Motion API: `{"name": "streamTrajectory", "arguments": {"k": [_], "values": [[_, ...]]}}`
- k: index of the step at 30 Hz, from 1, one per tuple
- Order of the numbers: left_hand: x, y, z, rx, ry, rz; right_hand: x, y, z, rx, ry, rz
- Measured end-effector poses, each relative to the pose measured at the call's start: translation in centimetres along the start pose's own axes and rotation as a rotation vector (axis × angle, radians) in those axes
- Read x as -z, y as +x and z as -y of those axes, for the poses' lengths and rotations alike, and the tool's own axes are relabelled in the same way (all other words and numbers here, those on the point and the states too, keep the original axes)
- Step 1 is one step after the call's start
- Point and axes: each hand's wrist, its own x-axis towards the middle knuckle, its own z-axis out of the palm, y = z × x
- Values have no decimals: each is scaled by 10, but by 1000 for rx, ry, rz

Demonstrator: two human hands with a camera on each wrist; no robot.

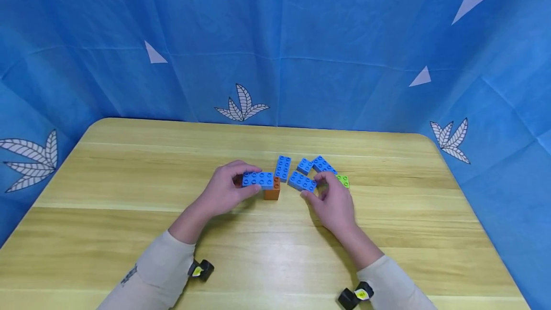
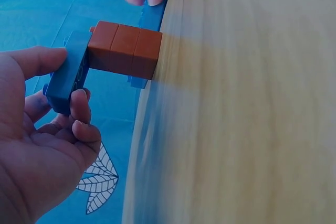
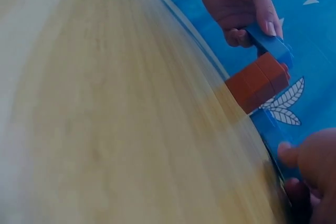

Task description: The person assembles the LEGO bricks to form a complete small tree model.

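Observation:
My left hand [image 1: 225, 188] grips a long blue building brick [image 1: 257, 180] between thumb and fingers, level above the table. One end of this brick meets the top of an orange-brown stack [image 2: 125, 49] of three bricks, which stands upright on the table. In the head view the blue brick hides part of the stack's top. To the right, my right hand [image 1: 336, 202] pinches another blue brick [image 1: 303, 182] at its right end, thumb on the near side and fingers on the far side. That brick lies low at the tabletop, studs up.
Behind the stack lies a long blue brick [image 1: 282, 167]. A small blue brick [image 1: 304, 166] and another blue brick [image 1: 324, 164] sit beyond my right hand, with a green brick [image 1: 343, 181] partly hidden beside it. A blue curtain [image 1: 275, 37] hangs behind the wooden table [image 1: 129, 166].

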Motion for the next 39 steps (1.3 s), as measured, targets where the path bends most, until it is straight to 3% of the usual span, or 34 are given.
{"name": "streamTrajectory", "arguments": {"k": [9, 14, 21, 27, 34, 39], "values": [[-1, 1, 1, 3, -4, -3, 0, -1, 9, 85, 481, 51], [-2, 0, 1, 3, -12, -3, 1, 0, 17, 107, 635, 93], [-3, 0, 1, -8, -18, -6, -2, 5, 19, 159, 657, 150], [-5, 0, 1, -21, -41, -8, -5, 9, 28, 110, 632, 113], [-6, 1, 4, -36, -75, -15, 12, 9, 58, 164, 568, 137], [-7, 3, 4, -41, -77, -4, 18, 13, 63, 167, 512, 178]]}}
